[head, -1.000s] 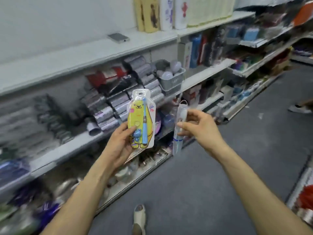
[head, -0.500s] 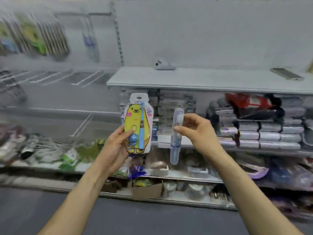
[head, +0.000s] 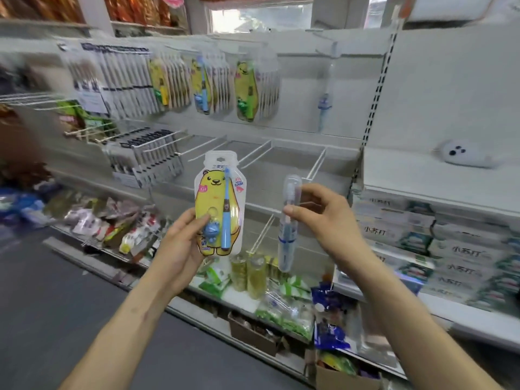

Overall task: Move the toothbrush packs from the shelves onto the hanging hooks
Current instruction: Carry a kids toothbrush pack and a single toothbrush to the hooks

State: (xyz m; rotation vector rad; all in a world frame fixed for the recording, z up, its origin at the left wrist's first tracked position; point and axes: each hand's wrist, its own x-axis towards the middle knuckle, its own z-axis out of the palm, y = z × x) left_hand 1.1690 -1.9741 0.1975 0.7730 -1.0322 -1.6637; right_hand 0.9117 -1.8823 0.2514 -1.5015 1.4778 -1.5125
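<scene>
As left fingers (head: 201, 220) grip the bear pack (head: 213, 198), right fingers (head: 292, 212) pinch tube (head: 284, 249).

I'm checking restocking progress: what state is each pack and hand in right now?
Yellow bear pack: upright, not hung, held low by the left hand.
Clear tube pack: upright, not hung, pinched in its upper half by the right hand.
Hung bear packs: hanging in rows, up high.
Hung tube pack: hanging alone, up high at right.
</scene>
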